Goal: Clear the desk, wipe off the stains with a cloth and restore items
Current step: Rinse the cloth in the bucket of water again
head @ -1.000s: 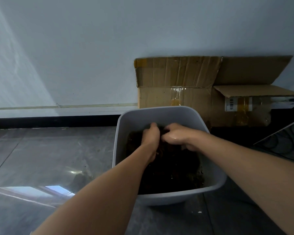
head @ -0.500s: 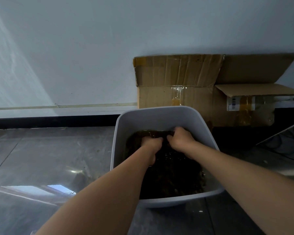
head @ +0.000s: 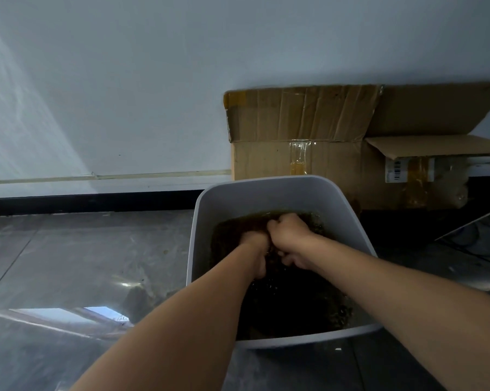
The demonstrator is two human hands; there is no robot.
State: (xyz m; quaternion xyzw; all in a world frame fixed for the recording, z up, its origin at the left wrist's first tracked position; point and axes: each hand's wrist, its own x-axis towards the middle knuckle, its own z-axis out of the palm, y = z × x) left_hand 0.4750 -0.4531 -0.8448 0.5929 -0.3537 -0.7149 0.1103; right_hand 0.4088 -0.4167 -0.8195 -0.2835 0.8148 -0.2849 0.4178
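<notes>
A white plastic basin (head: 272, 193) stands on the floor, filled with dark brownish water. Both my hands are inside it, close together near its far side. My left hand (head: 256, 249) is curled into a fist and partly under the water. My right hand (head: 290, 235) is also fisted, just right of the left one and touching it. A dark cloth (head: 255, 227) bunches between the two fists, mostly hidden by the murky water and by my fingers.
The basin sits on a glossy grey tiled floor (head: 82, 263) that reflects light. An open cardboard box (head: 308, 142) leans against the white wall right behind the basin. Dark cables (head: 475, 241) lie on the floor at the right.
Both hands have sunk lower into the water and pushed toward the basin's far side. They stay fisted together on the cloth, the right hand shifting slightly over the left.
</notes>
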